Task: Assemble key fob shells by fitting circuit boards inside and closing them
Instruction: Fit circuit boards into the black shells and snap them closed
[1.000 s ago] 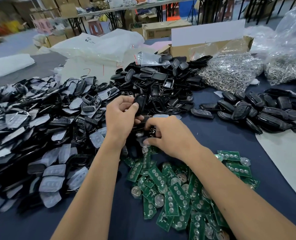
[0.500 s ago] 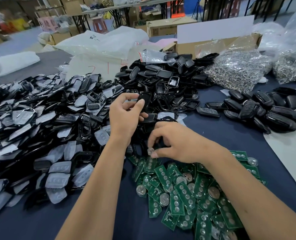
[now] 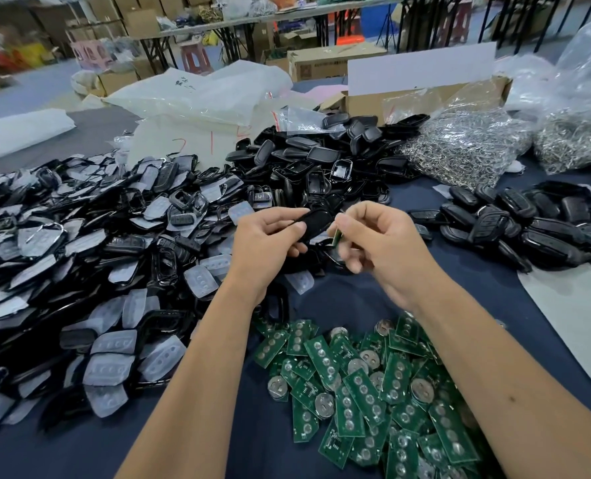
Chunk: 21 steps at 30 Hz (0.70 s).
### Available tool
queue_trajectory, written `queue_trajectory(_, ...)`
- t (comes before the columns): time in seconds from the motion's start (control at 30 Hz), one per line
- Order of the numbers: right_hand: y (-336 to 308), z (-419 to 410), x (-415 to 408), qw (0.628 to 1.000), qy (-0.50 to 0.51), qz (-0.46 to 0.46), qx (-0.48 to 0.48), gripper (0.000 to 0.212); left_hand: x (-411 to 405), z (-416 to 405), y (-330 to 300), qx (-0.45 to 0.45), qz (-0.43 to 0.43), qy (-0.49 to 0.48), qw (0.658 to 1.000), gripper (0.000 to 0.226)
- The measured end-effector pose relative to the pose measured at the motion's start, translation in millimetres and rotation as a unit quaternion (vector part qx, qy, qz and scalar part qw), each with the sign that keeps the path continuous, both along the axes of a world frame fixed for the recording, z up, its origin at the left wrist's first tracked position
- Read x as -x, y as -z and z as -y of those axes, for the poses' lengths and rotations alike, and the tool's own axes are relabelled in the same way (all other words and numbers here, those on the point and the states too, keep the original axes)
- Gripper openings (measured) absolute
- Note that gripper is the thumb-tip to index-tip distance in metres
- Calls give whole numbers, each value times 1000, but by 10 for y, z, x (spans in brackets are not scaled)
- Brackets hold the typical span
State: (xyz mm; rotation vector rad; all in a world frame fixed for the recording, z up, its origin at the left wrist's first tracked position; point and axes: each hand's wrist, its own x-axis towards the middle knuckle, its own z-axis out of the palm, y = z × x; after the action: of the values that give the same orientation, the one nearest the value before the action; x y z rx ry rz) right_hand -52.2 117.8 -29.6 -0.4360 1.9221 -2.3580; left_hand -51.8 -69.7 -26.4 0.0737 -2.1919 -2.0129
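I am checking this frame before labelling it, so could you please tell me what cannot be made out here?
Head view only:
- Circuit board: seen edge-on in the right hand; its face is hidden by the fingers.
- Shell in the left hand: its inside faces away, so whether it is empty is unclear.
- Circuit board pile: partly covered by the right forearm and cut off at the bottom edge.
- Background shelves: blurred.

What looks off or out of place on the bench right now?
Nothing stands out. The left hand holds a black shell, the right hand pinches a green board beside it. Loose boards and shell parts lie in heaps on the table, sorted by kind.
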Motion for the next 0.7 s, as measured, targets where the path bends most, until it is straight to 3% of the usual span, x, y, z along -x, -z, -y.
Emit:
queue_trajectory(0.13, 68, 3, 31, 997, 81, -3, 3, 17, -30, -58, -7, -41, 28, 31, 998, 31)
queue_trajectory(0.27, 101, -27, 57, 989, 141, -24, -22, 11, -45, -70, -11, -48, 27, 27, 998, 18)
queue_trajectory(0.7, 124, 37, 14, 983, 176, -46, -26, 22, -108, -220, 0, -59, 29, 66, 996, 16)
